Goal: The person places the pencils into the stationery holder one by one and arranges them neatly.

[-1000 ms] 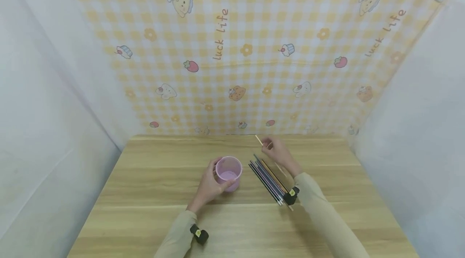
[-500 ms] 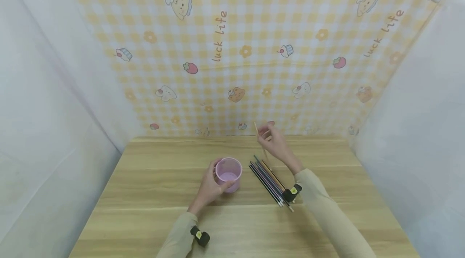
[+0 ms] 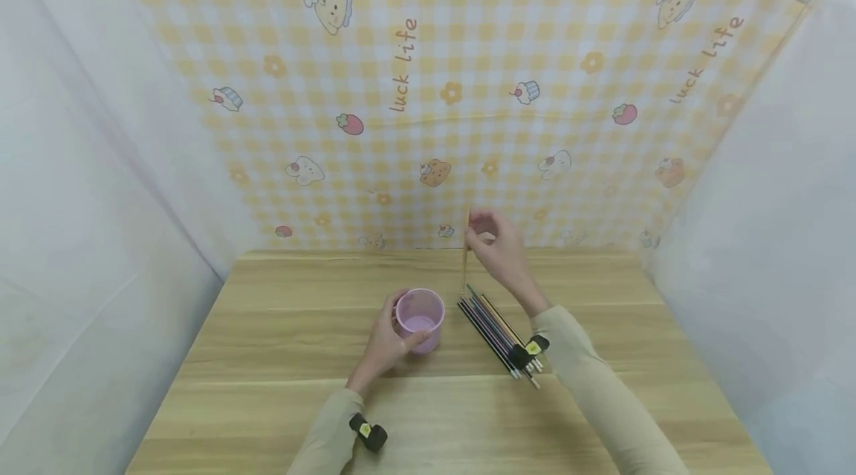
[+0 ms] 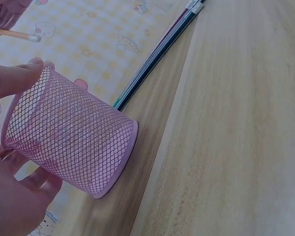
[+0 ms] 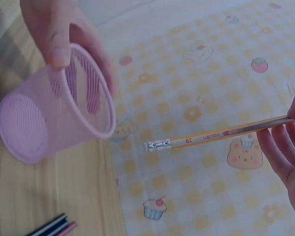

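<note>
A pink mesh pen holder [image 3: 420, 322] stands on the wooden table, its mouth up. My left hand [image 3: 391, 337] grips it, thumb at the near rim and fingers round the far side. In my right hand [image 3: 498, 243] a yellow pencil [image 5: 201, 139] is pinched between thumb and fingers. It hangs nearly upright in the head view, its white eraser end down, to the right of and higher than the pen holder's mouth. A bundle of pencils [image 3: 491, 330] lies slantwise on the table, right of the pen holder and below my right forearm.
The wooden table [image 3: 267, 356] runs back to a wall hung with yellow checked cloth [image 3: 374, 148]. White panels [image 3: 756, 237] close in both sides. Each wrist carries a small black camera, such as the left wrist camera [image 3: 368, 433].
My right hand has risen and moved slightly left, swinging the pencil from a slant to nearly upright, eraser end down. The left hand and pen holder have stayed in place.
</note>
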Demonstrator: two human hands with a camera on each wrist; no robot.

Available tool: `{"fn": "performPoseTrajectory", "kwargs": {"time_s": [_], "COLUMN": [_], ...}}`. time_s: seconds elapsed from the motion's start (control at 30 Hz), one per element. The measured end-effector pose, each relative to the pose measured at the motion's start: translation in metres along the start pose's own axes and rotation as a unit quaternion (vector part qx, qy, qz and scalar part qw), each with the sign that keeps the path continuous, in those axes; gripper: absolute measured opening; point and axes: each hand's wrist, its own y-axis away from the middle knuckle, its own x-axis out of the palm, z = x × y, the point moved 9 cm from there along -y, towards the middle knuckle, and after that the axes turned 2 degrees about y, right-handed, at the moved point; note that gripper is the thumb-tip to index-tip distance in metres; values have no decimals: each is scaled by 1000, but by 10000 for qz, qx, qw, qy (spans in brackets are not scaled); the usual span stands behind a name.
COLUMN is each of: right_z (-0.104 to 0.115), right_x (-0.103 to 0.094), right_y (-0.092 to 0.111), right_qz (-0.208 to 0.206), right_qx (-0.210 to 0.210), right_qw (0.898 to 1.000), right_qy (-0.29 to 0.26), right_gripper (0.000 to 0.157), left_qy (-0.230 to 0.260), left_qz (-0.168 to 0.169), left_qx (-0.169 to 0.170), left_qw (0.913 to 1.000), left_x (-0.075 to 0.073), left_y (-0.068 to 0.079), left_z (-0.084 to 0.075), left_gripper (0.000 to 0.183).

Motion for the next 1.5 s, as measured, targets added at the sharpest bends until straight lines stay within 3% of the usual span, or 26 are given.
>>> {"fn": "performPoseTrajectory", "kwargs": {"time_s": [0.37, 0.57, 0.77, 0.9, 1.03, 1.3, 1.5], "right_z": [8, 3, -18, -43, -55, -63, -64], "right_x": [44, 67, 90, 105, 112, 120, 127], "right_y": [9, 15, 20, 23, 28, 37, 45], "right_qz": [312, 405, 577, 486, 519, 504, 710], "right_qx": [-476, -603, -677, -691, -532, -514, -763], "right_qw": [9969, 9957, 9956, 9964, 9972, 9966, 9919], "right_qy": [-541, -569, -294, -12, 81, 397, 724], "right_gripper": [26, 23, 26, 28, 27, 24, 22], "left_qy": [271, 274, 56, 83, 193, 229, 83], "left_qz": [-156, -38, 63, 132, 181, 140, 87], "left_qx": [175, 270, 356, 257, 151, 118, 194], "left_qw": [9994, 9993, 9993, 9995, 9995, 9996, 9997], "left_x": [0, 1, 2, 2, 2, 3, 1], "left_y": [0, 0, -1, 1, 3, 4, 5], "left_z": [-3, -5, -5, -3, 0, 0, -3], "left_gripper": [91, 90, 91, 90, 91, 90, 91]}}
